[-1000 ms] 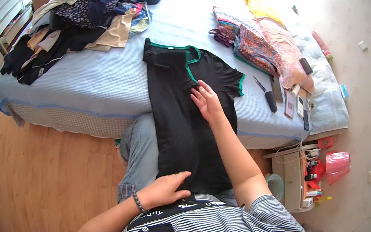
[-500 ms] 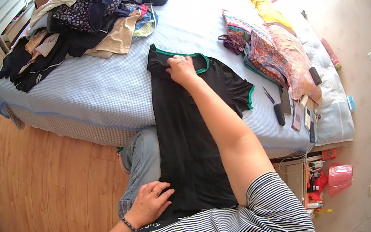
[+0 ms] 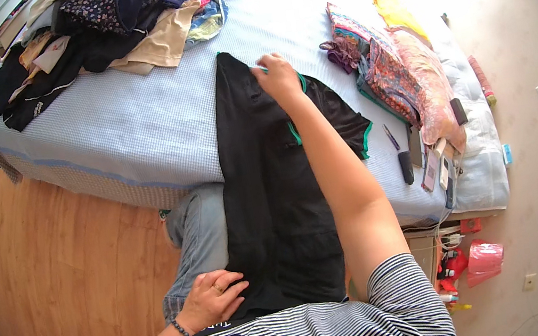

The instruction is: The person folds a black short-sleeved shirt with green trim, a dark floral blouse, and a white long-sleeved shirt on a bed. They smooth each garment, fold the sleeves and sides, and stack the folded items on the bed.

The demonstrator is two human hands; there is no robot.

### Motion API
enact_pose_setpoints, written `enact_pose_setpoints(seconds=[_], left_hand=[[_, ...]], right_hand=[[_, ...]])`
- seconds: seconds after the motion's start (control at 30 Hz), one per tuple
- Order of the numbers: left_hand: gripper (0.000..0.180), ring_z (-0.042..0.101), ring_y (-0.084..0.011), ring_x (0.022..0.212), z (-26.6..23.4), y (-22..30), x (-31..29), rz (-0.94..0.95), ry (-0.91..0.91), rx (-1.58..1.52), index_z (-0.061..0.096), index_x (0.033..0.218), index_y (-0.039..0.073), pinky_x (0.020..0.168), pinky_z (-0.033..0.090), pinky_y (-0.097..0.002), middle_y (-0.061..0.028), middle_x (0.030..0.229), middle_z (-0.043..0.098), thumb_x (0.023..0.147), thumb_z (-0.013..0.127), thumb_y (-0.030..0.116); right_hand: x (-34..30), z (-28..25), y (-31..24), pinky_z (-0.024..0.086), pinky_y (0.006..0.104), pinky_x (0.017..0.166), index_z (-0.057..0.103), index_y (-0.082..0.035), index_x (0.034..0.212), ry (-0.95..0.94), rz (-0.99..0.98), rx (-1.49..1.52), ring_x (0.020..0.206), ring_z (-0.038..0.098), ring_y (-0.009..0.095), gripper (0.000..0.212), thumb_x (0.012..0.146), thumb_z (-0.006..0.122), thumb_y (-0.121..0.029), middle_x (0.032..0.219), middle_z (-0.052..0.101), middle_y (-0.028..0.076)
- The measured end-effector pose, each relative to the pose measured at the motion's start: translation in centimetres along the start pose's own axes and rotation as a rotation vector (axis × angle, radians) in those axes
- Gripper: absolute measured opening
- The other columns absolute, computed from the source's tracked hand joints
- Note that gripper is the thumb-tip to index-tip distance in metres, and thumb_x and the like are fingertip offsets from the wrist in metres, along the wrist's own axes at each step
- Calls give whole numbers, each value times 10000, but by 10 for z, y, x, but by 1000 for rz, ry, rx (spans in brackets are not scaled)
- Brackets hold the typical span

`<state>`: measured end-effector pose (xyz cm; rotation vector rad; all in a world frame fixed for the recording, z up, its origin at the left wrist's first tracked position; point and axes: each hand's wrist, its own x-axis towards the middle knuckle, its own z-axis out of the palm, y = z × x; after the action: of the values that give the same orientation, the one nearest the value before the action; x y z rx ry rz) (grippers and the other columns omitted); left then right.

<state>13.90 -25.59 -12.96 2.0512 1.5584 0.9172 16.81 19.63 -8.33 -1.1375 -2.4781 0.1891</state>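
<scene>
A black T-shirt [image 3: 265, 189] with green trim stretches from my lap onto the bed. Its left side lies in a long straight edge, and a short strip of green trim shows near the middle of the cloth. At the neckline my right hand [image 3: 280, 80] is closed on the fabric, its fingertips partly hidden. My left hand [image 3: 212, 300] rests at the lower left edge of the shirt, fingers stretched out and holding nothing. On the right, one green-edged sleeve [image 3: 349, 128] spreads over the bedcover.
A heap of mixed clothes [image 3: 114, 34] sits at the far left of the blue checked bed [image 3: 109, 137]. Folded patterned garments [image 3: 388, 75] lie at the right, near a pen [image 3: 391, 137], a black case [image 3: 406, 167] and a phone [image 3: 430, 170]. Wooden flooring [image 3: 67, 270] is at left.
My right hand has moved slightly away from me and to the right with the neckline fabric. The shirt's left side has turned inward, bringing green trim to the middle. My left hand shifted slightly.
</scene>
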Motion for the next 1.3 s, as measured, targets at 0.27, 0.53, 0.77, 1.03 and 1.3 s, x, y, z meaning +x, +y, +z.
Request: enact_pose_setpoints(seconds=[0.27,0.53,0.77,1.03,1.3], left_hand=[[326,501,-221,1084,-3,2,3,10,-3,-15,661,1083,130,887,395,-364,-23,1169,559,766,719,180],[337,469,-336,1095,-7,19,-4,-401,323,-103,587,939,38,935,388,-421,-155,1178,503,697,774,178],[284,517,-300,855,8,41,-11,-240,182,-37,487,712,34,722,422,-372,-116,899,555,692,752,136],[209,423,-9,515,-25,76,-22,-711,260,-938,474,811,71,435,339,-176,58,629,486,850,679,87],[390,593,-196,623,-43,49,-35,-551,-144,-154,537,1024,4,576,470,-337,-61,655,576,736,753,154]], right_hand=[[-2,24,-6,470,418,851,595,-57,1133,190,-99,48,1017,590,320,434,792,715,-297,1089,608,137],[-260,-90,-36,446,309,547,587,-1,746,-127,-50,569,593,568,206,114,809,665,-56,683,564,114],[-392,-88,-110,489,389,749,554,-27,1098,-497,-356,592,900,583,318,484,701,767,-203,972,554,136],[-400,-125,-127,495,374,709,609,-46,1104,-489,-491,522,806,591,284,371,778,707,-191,879,575,103],[-371,-143,-93,515,339,670,685,-51,1003,-612,-255,750,738,633,244,260,803,722,-214,842,638,121]])
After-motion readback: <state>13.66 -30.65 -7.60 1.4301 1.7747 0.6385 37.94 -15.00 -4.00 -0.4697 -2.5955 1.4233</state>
